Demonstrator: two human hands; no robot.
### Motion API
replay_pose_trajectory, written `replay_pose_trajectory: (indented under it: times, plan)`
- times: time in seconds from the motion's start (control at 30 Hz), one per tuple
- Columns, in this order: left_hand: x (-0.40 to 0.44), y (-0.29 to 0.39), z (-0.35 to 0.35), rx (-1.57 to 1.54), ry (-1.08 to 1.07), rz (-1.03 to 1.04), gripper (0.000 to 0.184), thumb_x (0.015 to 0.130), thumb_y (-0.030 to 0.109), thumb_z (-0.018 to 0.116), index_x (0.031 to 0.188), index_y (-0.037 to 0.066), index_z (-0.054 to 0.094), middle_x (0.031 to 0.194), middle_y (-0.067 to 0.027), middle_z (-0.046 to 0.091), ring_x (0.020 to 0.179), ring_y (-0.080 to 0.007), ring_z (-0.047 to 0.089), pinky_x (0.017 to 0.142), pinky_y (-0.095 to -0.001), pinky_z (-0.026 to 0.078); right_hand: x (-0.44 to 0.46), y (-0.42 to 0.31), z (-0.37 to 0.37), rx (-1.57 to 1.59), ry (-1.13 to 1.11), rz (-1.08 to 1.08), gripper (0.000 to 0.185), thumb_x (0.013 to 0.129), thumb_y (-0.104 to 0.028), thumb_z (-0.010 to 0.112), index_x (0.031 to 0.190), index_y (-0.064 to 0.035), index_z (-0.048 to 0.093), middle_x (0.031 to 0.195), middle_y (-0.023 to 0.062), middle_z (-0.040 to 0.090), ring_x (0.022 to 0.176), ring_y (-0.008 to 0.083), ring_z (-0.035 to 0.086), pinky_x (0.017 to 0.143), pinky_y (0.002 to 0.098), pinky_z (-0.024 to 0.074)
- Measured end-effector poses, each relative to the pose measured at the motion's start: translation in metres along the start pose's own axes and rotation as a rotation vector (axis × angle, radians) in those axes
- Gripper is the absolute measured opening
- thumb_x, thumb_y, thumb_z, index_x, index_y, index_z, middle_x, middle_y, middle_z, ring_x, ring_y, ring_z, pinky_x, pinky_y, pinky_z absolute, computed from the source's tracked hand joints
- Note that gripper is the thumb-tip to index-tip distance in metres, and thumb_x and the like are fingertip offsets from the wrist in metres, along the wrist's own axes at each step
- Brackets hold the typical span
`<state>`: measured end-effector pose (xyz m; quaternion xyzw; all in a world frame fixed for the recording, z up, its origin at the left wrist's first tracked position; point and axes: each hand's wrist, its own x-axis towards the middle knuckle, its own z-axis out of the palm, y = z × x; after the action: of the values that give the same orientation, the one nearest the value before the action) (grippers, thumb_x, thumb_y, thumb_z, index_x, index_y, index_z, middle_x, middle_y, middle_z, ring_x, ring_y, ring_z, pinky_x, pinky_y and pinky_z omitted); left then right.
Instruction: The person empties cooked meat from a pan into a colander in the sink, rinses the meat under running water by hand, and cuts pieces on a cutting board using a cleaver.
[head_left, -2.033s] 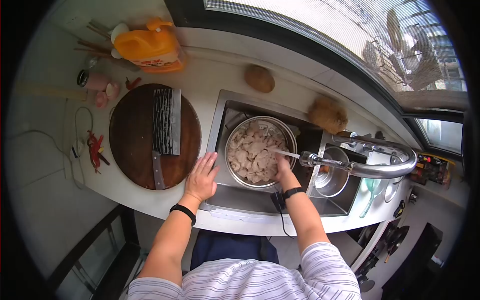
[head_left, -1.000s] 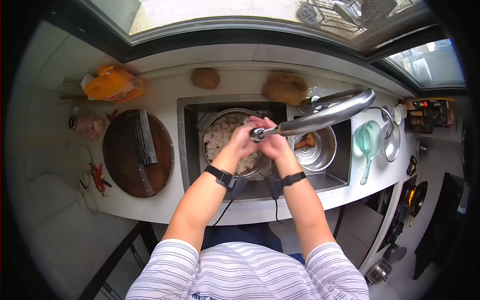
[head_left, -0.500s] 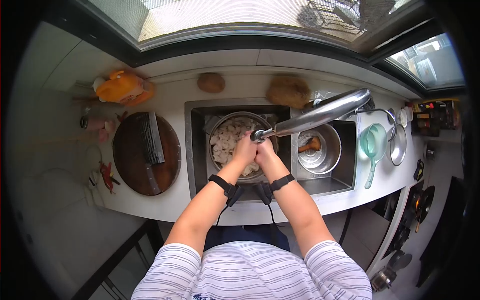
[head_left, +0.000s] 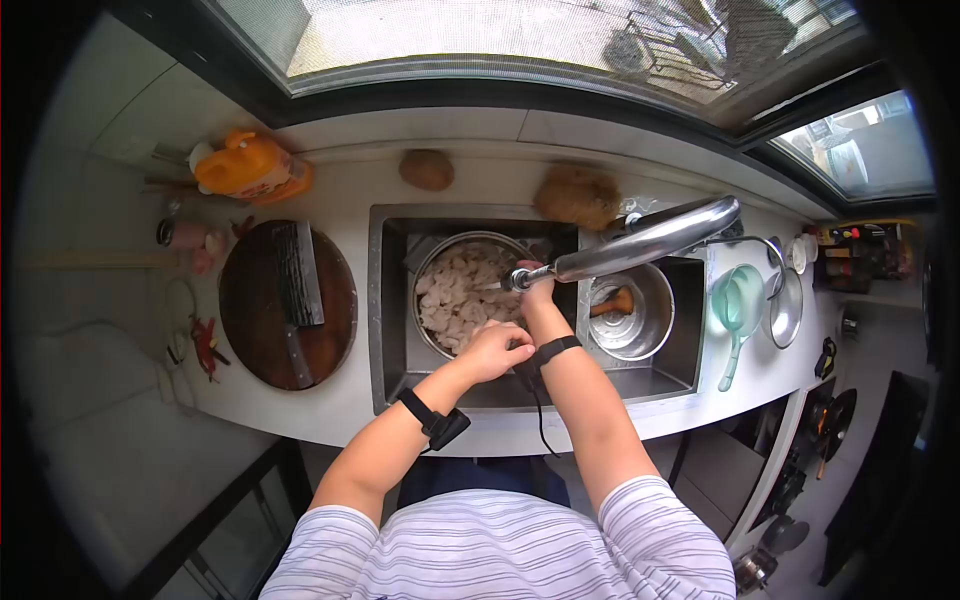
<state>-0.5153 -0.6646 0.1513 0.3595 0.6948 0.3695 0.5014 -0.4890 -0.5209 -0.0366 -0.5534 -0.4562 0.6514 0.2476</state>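
Note:
A metal pot (head_left: 420,322) stands in the left sink basin, filled with pale, whitish chunks of food (head_left: 462,290). Over its near right rim, my left hand (head_left: 495,350) has its fingers curled against the black wrist device (head_left: 524,372) on my right forearm. My right hand (head_left: 537,288) is above the pot's right side, directly under the faucet head (head_left: 520,278), which hides most of its fingers. Black straps circle both my wrists. A thin stream seems to come from the faucet.
The right basin holds a metal pot (head_left: 655,330) with a brown-handled tool (head_left: 615,301). A cleaver (head_left: 301,285) lies on the round cutting board (head_left: 250,340) at left. Also around are red chilies (head_left: 207,345), an orange jug (head_left: 250,170), a green ladle (head_left: 737,305) and a lid (head_left: 786,308).
My hands were together under the faucet and have come apart. The left moved back toward me to the right wrist's device; the right stayed by the faucet.

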Motion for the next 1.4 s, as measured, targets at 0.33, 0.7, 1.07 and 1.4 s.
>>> replay_pose_trajectory:
  times: [0.33, 0.7, 1.07, 1.4]
  plan:
    - [-0.027, -0.014, 0.020, 0.087, 0.024, 0.057, 0.018, 0.078, 0.026, 0.060, 0.084, 0.010, 0.065, 0.090, -0.0053, 0.062, 0.095, -0.0261, 0.050, 0.085, -0.0388, 0.036, -0.044, -0.044, 0.000, -0.801, 0.024, -0.470, 0.017, 0.069, -0.021, 0.063, 0.081, -0.0094, 0.059, 0.075, 0.0120, 0.062, 0.072, 0.0306, 0.060, 0.065, 0.0387, 0.0460]
    - [-0.037, 0.002, -0.008, -0.120, 0.177, -0.052, 0.013, 0.077, 0.009, 0.063, 0.087, 0.003, 0.064, 0.086, -0.0098, 0.060, 0.082, -0.0209, 0.059, 0.076, -0.0319, 0.047, -0.099, -0.043, 0.008, -1.913, -0.664, -1.111, 0.028, 0.081, -0.019, 0.048, 0.100, -0.0053, 0.065, 0.112, 0.0143, 0.058, 0.115, 0.0357, 0.046, 0.093, 0.0522, 0.0326]
    - [-0.030, 0.034, 0.006, -0.008, 0.027, -0.105, 0.018, 0.076, 0.018, 0.068, 0.078, 0.002, 0.061, 0.064, -0.0040, 0.055, 0.060, -0.0127, 0.052, 0.059, -0.0277, 0.045, -0.106, -0.050, 0.002, -1.870, -0.632, -1.008, 0.023, 0.080, -0.019, 0.050, 0.093, -0.0092, 0.067, 0.103, 0.0116, 0.062, 0.108, 0.0300, 0.051, 0.086, 0.0479, 0.0374]
    - [-0.050, 0.015, 0.014, -0.412, -0.055, -0.074, 0.008, 0.082, 0.009, 0.063, 0.076, 0.005, 0.059, 0.066, 0.0064, 0.051, 0.061, -0.0032, 0.042, 0.056, -0.0208, 0.038, -0.104, -0.064, 0.006, -1.151, -0.406, -0.404, 0.021, 0.078, -0.014, 0.052, 0.094, -0.0065, 0.064, 0.091, 0.0199, 0.063, 0.086, 0.0356, 0.061, 0.075, 0.0421, 0.0484]
